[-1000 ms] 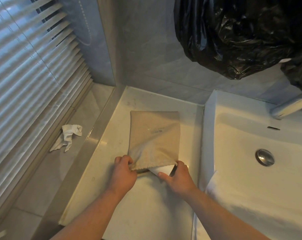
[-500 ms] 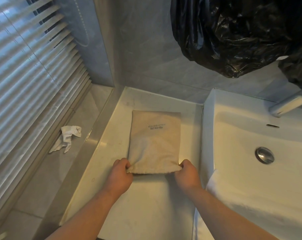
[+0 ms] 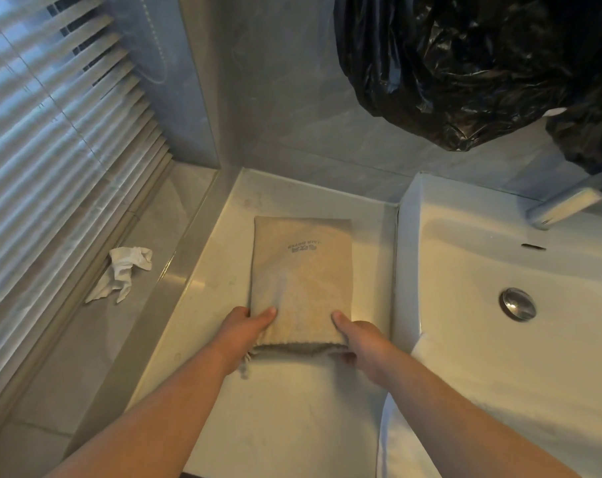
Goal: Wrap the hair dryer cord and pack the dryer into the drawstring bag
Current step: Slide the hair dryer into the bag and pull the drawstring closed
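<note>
A beige drawstring bag (image 3: 301, 270) lies flat on the white counter (image 3: 279, 408), its gathered mouth toward me and small printed lettering near its far end. My left hand (image 3: 241, 327) grips the bag's near left corner, thumb on top of the cloth. My right hand (image 3: 360, 336) grips the near right corner the same way, thumb on top and fingers under the edge. A short end of the drawstring (image 3: 244, 369) hangs below my left wrist. The hair dryer and its cord are hidden; whether they are inside the bag cannot be told.
A white sink basin (image 3: 499, 357) with a metal drain (image 3: 517, 303) and a faucet (image 3: 565, 205) lies right of the counter. A black plastic bag (image 3: 465, 63) hangs above. A crumpled white tissue (image 3: 122, 276) lies on the sill by the window blinds (image 3: 51, 132).
The white thing that showed at the bag's mouth a second ago is gone from sight. Both hands shifted from pinching the hem to holding the corners with thumbs on top; the mouth now looks gathered.
</note>
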Motion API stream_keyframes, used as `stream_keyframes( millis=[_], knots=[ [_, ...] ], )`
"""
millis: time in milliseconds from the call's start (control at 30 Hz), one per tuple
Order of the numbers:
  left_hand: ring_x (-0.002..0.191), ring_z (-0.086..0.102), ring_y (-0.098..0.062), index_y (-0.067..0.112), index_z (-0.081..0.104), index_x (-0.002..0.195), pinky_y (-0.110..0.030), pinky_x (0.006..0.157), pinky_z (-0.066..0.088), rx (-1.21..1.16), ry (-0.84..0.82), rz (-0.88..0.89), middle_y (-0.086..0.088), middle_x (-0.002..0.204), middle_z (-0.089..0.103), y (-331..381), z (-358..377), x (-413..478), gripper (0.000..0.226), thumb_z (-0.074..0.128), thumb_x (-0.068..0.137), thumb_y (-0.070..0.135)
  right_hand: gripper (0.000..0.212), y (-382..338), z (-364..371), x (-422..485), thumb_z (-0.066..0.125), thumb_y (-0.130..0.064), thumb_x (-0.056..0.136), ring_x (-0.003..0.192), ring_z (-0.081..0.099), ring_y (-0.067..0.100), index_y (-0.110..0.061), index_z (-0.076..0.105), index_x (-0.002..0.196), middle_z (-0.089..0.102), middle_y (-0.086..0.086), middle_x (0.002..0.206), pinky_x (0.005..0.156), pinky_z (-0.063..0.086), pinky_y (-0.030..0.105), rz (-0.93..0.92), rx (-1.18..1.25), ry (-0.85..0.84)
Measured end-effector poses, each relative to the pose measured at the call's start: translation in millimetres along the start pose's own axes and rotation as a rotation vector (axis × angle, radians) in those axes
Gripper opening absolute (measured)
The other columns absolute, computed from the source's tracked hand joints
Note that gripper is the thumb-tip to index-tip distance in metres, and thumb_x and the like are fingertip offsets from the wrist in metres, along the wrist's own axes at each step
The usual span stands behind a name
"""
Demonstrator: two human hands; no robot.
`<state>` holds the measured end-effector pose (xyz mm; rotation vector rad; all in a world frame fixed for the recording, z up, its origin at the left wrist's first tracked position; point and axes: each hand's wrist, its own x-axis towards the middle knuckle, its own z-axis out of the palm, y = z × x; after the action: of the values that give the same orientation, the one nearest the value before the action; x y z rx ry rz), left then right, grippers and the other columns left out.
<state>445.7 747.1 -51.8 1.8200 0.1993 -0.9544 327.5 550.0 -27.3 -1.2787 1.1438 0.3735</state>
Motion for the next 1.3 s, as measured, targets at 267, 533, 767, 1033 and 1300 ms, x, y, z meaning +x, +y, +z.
stream_keyframes(
  millis=[267, 533, 767, 1033, 1300],
  knots=[
    [0.052, 0.049, -0.02, 0.005, 0.063, 0.096, -0.026, 0.045, 0.035, 0.143, 0.03, 0.059, -0.012, 0.068, 0.057, 1.5, 3.5, 8.1, 0.019, 0.066, 0.093, 0.024, 0.039, 14.3, 1.1, 14.9, 0.057, -0.047, 0.09, 0.063, 0.049, 0.014, -0.01, 0.063, 0.103, 0.058, 0.0, 0.077, 0.054, 0.036, 0.026, -0.019, -0.019, 0.108],
    [0.051, 0.049, -0.018, 0.013, 0.064, 0.091, -0.023, 0.043, 0.033, 0.162, 0.039, 0.051, -0.006, 0.066, 0.057, 0.2, 0.4, 6.0, 0.014, 0.064, 0.094, 0.027, 0.049, 2.7, 8.1, 14.2, 0.065, -0.052, 0.078, 0.081, 0.059, 0.021, -0.011, 0.063, 0.106, 0.065, 0.004, 0.095, 0.065, 0.046, 0.028, 0.093, -0.072, 0.17],
    [0.087, 0.07, -0.028, 0.007, 0.069, 0.108, -0.039, 0.073, 0.06, 0.089, 0.022, -0.03, -0.013, 0.1, 0.074, -2.2, -3.9, 4.9, 0.048, 0.071, 0.078, 0.044, 0.062, -10.3, 4.4, 13.7, 0.052, -0.061, 0.086, 0.079, 0.059, 0.019, -0.005, 0.057, 0.112, 0.063, 0.006, 0.1, 0.057, 0.042, 0.028, -0.057, -0.107, 0.123],
    [0.094, 0.062, -0.031, 0.01, 0.06, 0.11, -0.031, 0.053, 0.055, 0.011, 0.006, -0.088, -0.015, 0.107, 0.063, 1.0, 0.9, 4.4, 0.024, 0.059, 0.097, 0.031, 0.053, -12.3, 7.6, 21.7, 0.07, -0.047, 0.081, 0.09, 0.068, 0.027, -0.005, 0.063, 0.112, 0.071, 0.009, 0.103, 0.078, 0.055, 0.035, -0.068, 0.073, 0.132],
    [0.048, 0.048, -0.015, 0.014, 0.055, 0.079, -0.021, 0.045, 0.033, 0.185, -0.095, -0.049, -0.008, 0.067, 0.055, -10.1, -30.2, -10.7, 0.027, 0.056, 0.099, 0.031, 0.03, -4.4, -3.6, -3.0, 0.059, -0.041, 0.086, 0.061, 0.054, 0.021, -0.014, 0.06, 0.074, 0.055, 0.005, 0.069, 0.061, 0.045, 0.029, 0.023, -0.121, 0.058]
  ],
)
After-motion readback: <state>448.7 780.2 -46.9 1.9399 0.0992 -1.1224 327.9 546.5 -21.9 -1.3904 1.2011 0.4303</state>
